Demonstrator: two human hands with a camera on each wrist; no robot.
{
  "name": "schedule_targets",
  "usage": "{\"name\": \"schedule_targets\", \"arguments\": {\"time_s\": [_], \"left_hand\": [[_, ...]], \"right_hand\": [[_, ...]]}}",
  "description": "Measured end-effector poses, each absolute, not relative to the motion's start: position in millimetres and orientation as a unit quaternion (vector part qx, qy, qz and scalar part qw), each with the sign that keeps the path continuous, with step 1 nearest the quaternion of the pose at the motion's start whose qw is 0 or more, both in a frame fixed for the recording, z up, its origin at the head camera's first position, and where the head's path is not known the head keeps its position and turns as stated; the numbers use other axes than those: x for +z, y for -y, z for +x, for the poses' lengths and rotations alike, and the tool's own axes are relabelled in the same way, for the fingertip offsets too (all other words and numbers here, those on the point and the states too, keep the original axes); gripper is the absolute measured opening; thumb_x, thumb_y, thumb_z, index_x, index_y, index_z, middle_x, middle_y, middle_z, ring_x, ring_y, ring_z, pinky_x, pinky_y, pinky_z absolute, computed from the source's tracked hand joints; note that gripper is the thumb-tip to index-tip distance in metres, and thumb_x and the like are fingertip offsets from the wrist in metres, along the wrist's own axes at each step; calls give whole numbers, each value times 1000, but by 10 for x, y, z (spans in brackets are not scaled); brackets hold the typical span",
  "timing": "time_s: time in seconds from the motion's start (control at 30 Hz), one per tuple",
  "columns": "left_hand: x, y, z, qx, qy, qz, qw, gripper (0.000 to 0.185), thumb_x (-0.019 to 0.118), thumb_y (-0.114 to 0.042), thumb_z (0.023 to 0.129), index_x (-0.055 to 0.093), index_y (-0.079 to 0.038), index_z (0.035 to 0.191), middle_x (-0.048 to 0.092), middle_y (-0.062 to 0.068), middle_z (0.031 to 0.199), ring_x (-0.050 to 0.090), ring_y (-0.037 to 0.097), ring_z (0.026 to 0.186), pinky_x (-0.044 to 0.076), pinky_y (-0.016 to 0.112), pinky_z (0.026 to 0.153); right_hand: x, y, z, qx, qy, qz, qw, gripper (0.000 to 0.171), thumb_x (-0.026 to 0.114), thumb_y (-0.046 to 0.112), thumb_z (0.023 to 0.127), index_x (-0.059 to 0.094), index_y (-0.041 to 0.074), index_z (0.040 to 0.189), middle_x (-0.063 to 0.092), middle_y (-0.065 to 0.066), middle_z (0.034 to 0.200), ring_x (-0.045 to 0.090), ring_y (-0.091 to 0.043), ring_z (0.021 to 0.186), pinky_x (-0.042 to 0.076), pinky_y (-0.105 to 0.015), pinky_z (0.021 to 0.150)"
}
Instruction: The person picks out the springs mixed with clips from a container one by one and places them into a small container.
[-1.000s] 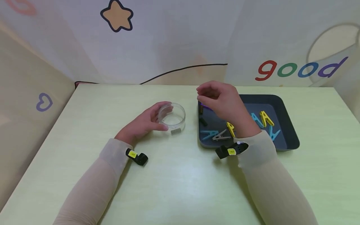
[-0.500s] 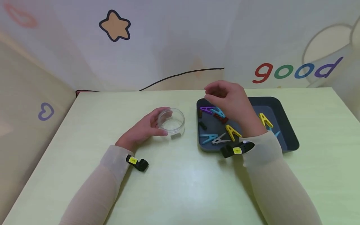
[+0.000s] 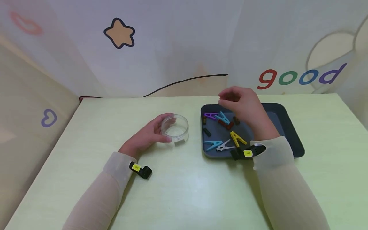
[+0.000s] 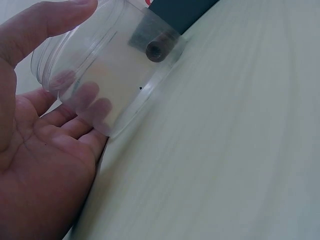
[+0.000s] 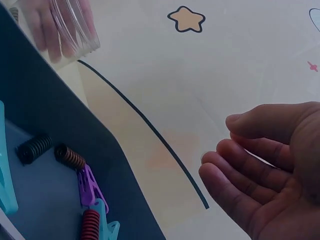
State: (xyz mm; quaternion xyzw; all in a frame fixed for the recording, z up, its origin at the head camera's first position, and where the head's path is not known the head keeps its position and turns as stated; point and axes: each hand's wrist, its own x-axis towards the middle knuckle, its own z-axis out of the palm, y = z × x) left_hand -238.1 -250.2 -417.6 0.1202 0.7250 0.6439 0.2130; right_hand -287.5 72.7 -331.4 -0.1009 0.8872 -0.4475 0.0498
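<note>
My left hand [image 3: 164, 128] grips a clear round container [image 3: 175, 128] that stands on the table. Its thumb [image 4: 52, 20] lies on the rim, and the fingers show through the wall. A small dark spring [image 4: 158, 50] lies inside the container. My right hand [image 3: 230, 98] hovers over the back of a dark tray [image 3: 291, 129], fingers loosely curved and empty [image 5: 235, 147]. The tray holds a purple clothespin [image 3: 210, 115], a teal one [image 3: 223, 117], a yellow one [image 3: 237, 138], a grey one [image 3: 225, 146], a red spring [image 3: 226, 125] and a black spring [image 3: 206, 131].
The pale green table [image 3: 184, 188] ends at padded walls at the back and left. A black cord [image 3: 187, 80] runs along the back wall. In the right wrist view a black spring [image 5: 34, 148] and a brown spring [image 5: 70, 156] lie by the tray's corner.
My right hand has drifted right, from over the tray's left edge to over its back middle, uncovering the clothespins. The left hand has kept its hold on the container.
</note>
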Motion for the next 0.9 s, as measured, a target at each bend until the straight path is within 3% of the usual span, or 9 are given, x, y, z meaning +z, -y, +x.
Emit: {"name": "schedule_targets", "arguments": {"time_s": [0.53, 0.77, 0.9], "left_hand": [[-4201, 2487, -2384, 649, -721, 129, 206, 77, 70, 1, 81, 35, -19, 146, 37, 6, 154, 32, 19, 144, 41, 16, 102], [-4188, 2503, -2399, 656, -715, 130, 206, 77, 69, 3, 82, 34, -18, 147, 35, 8, 155, 30, 20, 145, 41, 17, 103], [-4194, 2498, -2397, 657, -711, 135, 208, 76, 69, 4, 82, 33, -17, 146, 35, 9, 155, 30, 20, 146, 41, 17, 102]], "right_hand": [[-3402, -918, -2954, -439, -893, -72, 70, 33, 64, 29, 93, 63, 12, 121, 63, -12, 121, 57, -29, 109, 49, -46, 92], [-3436, -949, -3008, -448, -887, -64, 87, 34, 63, 26, 94, 61, 8, 123, 62, -15, 123, 68, -33, 100, 51, -47, 94], [-3462, -970, -3009, -441, -891, -55, 95, 35, 62, 25, 94, 60, 7, 125, 60, -16, 125, 67, -32, 101, 51, -47, 95]]}}
